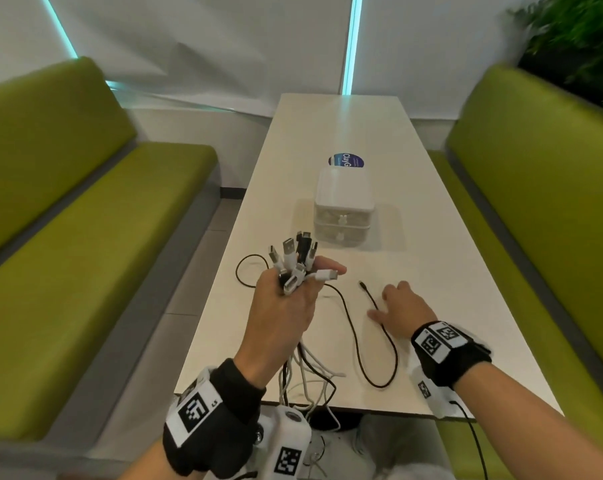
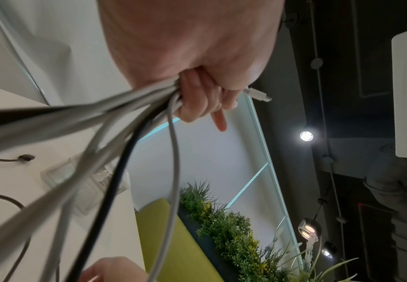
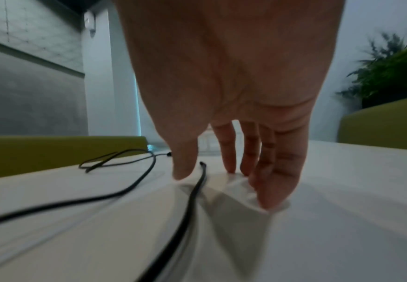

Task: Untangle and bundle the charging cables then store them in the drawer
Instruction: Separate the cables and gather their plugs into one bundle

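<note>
Head view: left hand (image 1: pixel 282 303) gripping cable bundle (image 1: pixel 295 261) above table (image 1: pixel 431 271), plugs fanning upward, cords hanging past near edge. Right hand (image 1: pixel 399 308) resting fingers-down on table beside loose black cable (image 1: pixel 357 336). Drawer unit (image 1: pixel 343 209) standing farther back, drawers closed.

Left wrist view: fingers (image 2: pixel 197 95) curling round bundle (image 2: pixel 115 129).

Right wrist view: fingers (image 3: pixel 270 171) hanging relaxed, tips touching table (image 3: pixel 342 209); black cable (image 3: pixel 192 190) lying just beside thumb, ungripped.
</note>
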Available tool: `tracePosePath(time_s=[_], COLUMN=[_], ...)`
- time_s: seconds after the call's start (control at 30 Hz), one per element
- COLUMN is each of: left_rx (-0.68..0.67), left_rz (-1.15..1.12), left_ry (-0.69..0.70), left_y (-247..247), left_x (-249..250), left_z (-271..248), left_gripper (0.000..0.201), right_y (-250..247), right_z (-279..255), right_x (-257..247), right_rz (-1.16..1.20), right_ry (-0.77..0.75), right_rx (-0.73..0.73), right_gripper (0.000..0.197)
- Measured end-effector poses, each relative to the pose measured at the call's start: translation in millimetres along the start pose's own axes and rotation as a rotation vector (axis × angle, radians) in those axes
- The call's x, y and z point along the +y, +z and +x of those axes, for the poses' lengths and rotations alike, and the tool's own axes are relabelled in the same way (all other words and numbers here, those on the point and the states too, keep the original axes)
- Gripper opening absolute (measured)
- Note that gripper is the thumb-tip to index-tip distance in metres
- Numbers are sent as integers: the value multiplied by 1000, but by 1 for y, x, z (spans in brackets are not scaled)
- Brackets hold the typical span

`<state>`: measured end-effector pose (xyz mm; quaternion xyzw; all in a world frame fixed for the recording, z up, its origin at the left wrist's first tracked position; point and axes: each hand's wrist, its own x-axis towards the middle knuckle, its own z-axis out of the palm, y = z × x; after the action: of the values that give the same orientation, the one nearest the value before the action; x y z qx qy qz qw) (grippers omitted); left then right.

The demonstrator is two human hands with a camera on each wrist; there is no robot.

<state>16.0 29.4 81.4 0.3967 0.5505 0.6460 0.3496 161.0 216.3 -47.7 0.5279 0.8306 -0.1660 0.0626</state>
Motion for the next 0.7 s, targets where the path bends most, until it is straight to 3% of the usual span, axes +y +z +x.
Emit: tracePosePath(time_s=[0.1,0.17,0.27,0.33,0.47,0.7], left_rx=[-4,5,24,40,26,96], left_rz=[-45,-43,-18,17,18,-135], left_ry=[-41,-59,-59,-44,-14,20], left_y=[0,-1,2,6,18,16], left_x=[-5,-10,-13,-11,-5,-18], left_z=[4,6,7,7,1,-7], left_gripper=[27,28,31,26,23,38], right_y=[11,7,-15,-34,-51,-30], right_z=[1,-5,-26,-53,-109,-145], right_x=[-11,-18,-26,-38,-62,-75], right_rz=[-72,-21,472,794,1146,1227], right_ry=[-33,-30,-82,-225,-440,-550], right_rx=[3,49,118,178,154,278], right_gripper=[19,17,7,3,7,7])
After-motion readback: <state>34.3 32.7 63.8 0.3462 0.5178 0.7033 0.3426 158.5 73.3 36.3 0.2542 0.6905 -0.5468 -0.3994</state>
